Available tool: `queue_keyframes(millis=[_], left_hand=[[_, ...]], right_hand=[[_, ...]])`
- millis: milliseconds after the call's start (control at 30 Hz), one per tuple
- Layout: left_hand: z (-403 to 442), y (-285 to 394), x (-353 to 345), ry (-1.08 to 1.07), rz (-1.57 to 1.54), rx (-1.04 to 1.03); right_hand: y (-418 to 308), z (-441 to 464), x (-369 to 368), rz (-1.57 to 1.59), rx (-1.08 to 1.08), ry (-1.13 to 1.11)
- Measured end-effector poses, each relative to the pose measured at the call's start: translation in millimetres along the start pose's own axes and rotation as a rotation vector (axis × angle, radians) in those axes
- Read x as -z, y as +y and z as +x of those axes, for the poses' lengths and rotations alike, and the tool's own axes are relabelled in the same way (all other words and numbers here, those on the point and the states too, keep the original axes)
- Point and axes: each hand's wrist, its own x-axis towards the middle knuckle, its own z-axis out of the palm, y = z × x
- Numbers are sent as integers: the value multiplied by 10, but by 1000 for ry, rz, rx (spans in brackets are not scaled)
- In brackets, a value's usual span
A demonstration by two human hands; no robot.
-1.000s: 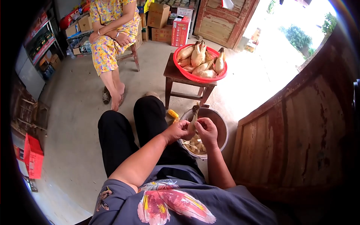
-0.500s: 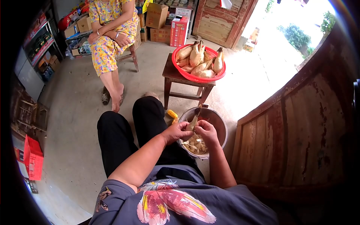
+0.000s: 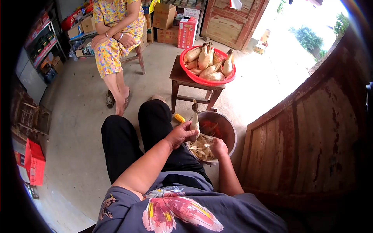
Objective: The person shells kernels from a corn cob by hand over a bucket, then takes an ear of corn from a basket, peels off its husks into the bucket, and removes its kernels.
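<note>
My left hand (image 3: 184, 134) is wrapped round a pale ear of corn (image 3: 195, 123), which stands upright with its dark silk tip at the top. To its right and lower, my right hand (image 3: 219, 148) is closed on a strip of corn husk (image 3: 207, 136) that stretches toward the ear. Both hands are over a metal basin (image 3: 232, 133), where peeled husks (image 3: 201, 150) lie in a heap. A bare yellow corn cob (image 3: 179, 118) shows just left of the basin, beside my knee; its lower part is hidden by my hand.
Ahead, a red plastic basket (image 3: 211, 82) of unhusked corn (image 3: 206, 57) stands on a wooden stool (image 3: 180, 80). A person (image 3: 116, 39) sits at the left with arms crossed. A worn wooden door (image 3: 295, 147) rises close on my right. A red crate (image 3: 35, 163) is far left.
My right hand has moved down and right, away from the ear, drawing a husk strip. The ear in my left hand has shifted slightly left and looks paler and more upright.
</note>
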Motion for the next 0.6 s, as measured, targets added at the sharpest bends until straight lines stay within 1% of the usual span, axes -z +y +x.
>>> queue_keyframes(millis=[33,67,133,167,233,333,467,533,600], left_hand=[[7,-15,-1,-10,6,14],[24,-41,9,-11,6,20],[68,-74,42,-105,53,38],[70,-76,27,-113,58,42],[53,-67,6,-173,108,9],[29,-58,17,-206,184,-4],[19,-93,32,-179,242,-32],[28,-125,44,-195,237,-20],[34,-133,59,-205,231,-15]], right_hand=[[32,14,-31,191,38,94],[-38,43,62,418,29,36],[-299,83,338,850,68,-121],[-507,46,577,853,64,-112],[-893,-38,999,1123,120,-225],[-1089,-33,1112,1142,190,-271],[-1084,-20,980,1147,192,-281],[-1049,-32,950,1200,152,-308],[-1047,-55,978,1338,103,-420]])
